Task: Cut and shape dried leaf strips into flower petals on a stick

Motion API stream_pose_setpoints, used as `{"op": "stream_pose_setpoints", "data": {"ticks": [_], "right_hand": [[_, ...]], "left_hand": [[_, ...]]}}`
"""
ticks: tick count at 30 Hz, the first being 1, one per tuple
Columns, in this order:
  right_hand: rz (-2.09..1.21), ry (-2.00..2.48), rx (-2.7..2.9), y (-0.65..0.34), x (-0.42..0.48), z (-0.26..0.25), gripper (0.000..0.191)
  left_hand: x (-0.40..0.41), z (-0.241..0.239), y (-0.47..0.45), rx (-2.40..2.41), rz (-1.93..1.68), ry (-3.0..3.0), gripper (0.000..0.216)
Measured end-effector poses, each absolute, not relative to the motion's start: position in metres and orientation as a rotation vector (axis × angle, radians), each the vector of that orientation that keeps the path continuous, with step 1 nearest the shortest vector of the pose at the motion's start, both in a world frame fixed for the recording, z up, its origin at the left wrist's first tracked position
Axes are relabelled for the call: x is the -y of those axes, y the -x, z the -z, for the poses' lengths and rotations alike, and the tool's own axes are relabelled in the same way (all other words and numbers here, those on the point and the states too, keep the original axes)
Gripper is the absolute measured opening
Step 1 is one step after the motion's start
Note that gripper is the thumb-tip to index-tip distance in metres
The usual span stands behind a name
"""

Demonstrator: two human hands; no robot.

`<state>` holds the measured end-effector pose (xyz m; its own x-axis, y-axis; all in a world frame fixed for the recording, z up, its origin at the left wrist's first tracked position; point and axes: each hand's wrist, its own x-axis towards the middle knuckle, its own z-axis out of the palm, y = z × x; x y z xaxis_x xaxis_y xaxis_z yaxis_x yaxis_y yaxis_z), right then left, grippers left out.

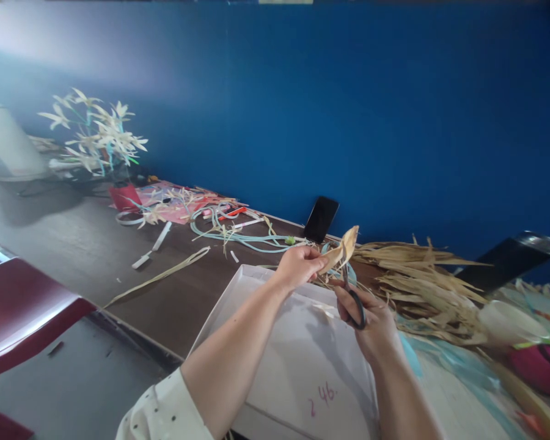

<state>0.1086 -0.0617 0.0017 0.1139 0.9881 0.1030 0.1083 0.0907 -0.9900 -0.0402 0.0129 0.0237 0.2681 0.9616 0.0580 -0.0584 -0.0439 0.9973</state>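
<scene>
As L hand [299,267] holds husk [348,242], wht box [279,373], scraps [328,310] inside

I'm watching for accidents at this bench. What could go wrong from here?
The scissors in the right hand meet the dried leaf close to the left hand, so a slip might nick a finger. The leaf looks thin and dry, and could split if bent or pulled. The phone appears propped by the blue wall just beyond the hands; a knock might topple it.
</scene>
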Motion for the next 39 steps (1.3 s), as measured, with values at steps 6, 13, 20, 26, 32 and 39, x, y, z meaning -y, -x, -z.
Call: {"op": "stream_pose_setpoints", "data": {"ticks": [6,13,20,26,32,39], "right_hand": [[-0.982,1.261,1.260,-0.1087,0.0620,-0.0036,0.035],[-0.978,1.264,1.252,-0.1092,0.0613,-0.0020,0.036],[-0.998,1.266,1.246,-0.1098,0.0626,-0.0047,0.037],[-0.988,1.270,1.262,-0.1098,0.0635,-0.0074,0.034],[-0.975,1.279,1.254,-0.1099,0.0633,-0.0084,0.033],[-0.942,1.284,1.255,-0.1089,0.0634,-0.0081,0.035]], "left_hand": [[-0.0095,-0.0287,0.0411,-0.961,-1.071,-1.362,0.023],[-0.0098,-0.0283,0.0410,-0.885,-1.054,-1.342,0.019],[-0.0076,-0.0302,0.0425,-0.874,-1.065,-1.382,0.020],[-0.0067,-0.0301,0.0423,-0.878,-1.054,-1.419,0.022],[-0.0062,-0.0296,0.0421,-0.870,-1.055,-1.447,0.025],[-0.0076,-0.0279,0.0417,-0.878,-1.061,-1.458,0.025]]}}
